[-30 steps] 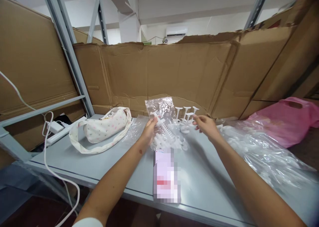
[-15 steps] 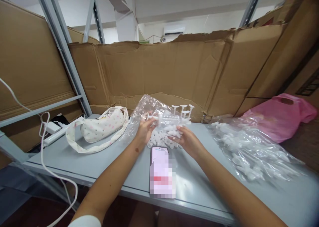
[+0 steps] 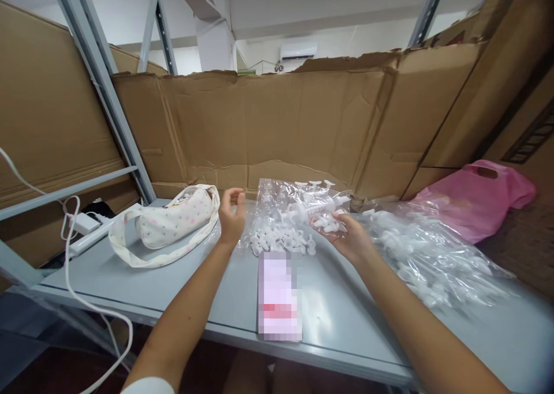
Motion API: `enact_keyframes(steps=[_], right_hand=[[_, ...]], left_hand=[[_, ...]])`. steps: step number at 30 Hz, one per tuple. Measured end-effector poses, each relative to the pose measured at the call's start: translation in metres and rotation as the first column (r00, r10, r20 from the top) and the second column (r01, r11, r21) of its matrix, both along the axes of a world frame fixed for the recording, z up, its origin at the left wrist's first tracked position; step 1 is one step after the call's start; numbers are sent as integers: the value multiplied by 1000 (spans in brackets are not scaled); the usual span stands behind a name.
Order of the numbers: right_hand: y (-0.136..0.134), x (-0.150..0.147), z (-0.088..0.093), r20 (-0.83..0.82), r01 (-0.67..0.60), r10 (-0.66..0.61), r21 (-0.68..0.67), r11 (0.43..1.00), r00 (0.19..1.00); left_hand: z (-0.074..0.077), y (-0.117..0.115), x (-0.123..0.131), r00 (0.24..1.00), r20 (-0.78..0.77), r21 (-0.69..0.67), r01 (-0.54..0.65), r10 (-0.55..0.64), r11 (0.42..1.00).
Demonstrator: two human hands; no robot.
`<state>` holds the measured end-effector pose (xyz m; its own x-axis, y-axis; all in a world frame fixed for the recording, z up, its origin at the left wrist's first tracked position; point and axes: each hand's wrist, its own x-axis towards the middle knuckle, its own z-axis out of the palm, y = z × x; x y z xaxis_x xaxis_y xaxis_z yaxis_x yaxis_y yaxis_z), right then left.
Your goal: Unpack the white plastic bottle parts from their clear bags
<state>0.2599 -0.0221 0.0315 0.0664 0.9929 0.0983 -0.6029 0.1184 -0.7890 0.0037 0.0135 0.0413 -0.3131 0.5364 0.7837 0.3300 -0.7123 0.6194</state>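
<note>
My right hand (image 3: pixel 351 239) is closed around the lower right part of a clear plastic bag (image 3: pixel 270 195) with small white plastic pieces (image 3: pixel 329 223) by its fingers. A clear, ribbed syringe-like tube (image 3: pixel 318 207) with white ends lies at a slant just above those fingers. Raised to the left of the bag, my left hand (image 3: pixel 234 214) has loosely curled fingers and nothing visible in it. Between the hands, a pile of small white plastic parts (image 3: pixel 281 241) rests on the grey tabletop (image 3: pixel 341 307). White T-shaped plungers (image 3: pixel 315 185) stand up behind the tube.
A phone (image 3: pixel 280 296) lies near the front edge. On the left are a white patterned bag (image 3: pixel 177 218) and a white cable (image 3: pixel 69 267). To the right lie a clear bag of white parts (image 3: pixel 415 244) and a pink plastic bag (image 3: pixel 476 201). Cardboard (image 3: pixel 277 117) walls the back.
My left hand has let go of the syringe-like tube and moved left and up. My right hand has shifted right, now turned palm up under the bag's corner. The tube tilts more.
</note>
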Motion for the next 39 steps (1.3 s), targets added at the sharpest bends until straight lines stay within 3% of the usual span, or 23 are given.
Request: enact_keyframes(steps=[1,3,5,7,9,12,16,19,21,23,25,28,31,33,36,39], right_hand=[[0,0,-1,10,-1,1,18,1000,1000],[0,-1,-3,25,-10,8,47,999,1000],[-1,-3,-3,44,-22,19,63,998,999],[-2,-4,-2,62,-24,20,65,998,998],[-3,-5,0,76,-21,17,61,998,997],[-5,-5,2,97,-13,8,57,998,995],[-6,-5,2,129,-71,60,83,994,990],[-6,-5,2,141,-91,80,75,993,987],[-4,-3,1,108,-59,51,68,996,993],[-2,-1,1,59,-9,5,63,998,998],[0,2,0,31,26,-28,52,998,999],[2,4,-2,43,26,-27,38,999,999],[2,4,-2,52,5,-7,50,999,999],[1,5,0,57,-18,14,63,998,998],[-1,5,3,89,-66,60,72,995,994],[-3,7,5,121,-114,104,74,991,987]], left_hand=[[-1,-5,4,978,-203,100,-23,43,995],[-4,-14,14,824,-557,214,21,104,977],[-8,-19,22,688,-689,251,-68,228,965],[-10,-19,24,650,-688,230,-227,323,946],[-9,-14,20,664,-664,145,-336,344,930],[-7,-2,5,739,-622,-39,-361,260,932],[-12,17,-16,924,-369,-327,-227,97,917],[-16,27,-28,977,-213,-484,-130,27,865],[-15,27,-31,975,-208,-454,-163,74,876],[-10,20,-28,963,-222,-302,-220,156,928],[-3,8,-19,959,-230,-113,-196,167,974],[3,-7,1,956,-287,-39,48,-57,998],[-1,-5,12,972,-124,-183,174,-198,968],[-5,4,10,968,103,-368,249,-227,896],[-7,14,-3,850,320,-567,525,-417,635],[-2,10,-16,665,382,-596,708,-641,379]])
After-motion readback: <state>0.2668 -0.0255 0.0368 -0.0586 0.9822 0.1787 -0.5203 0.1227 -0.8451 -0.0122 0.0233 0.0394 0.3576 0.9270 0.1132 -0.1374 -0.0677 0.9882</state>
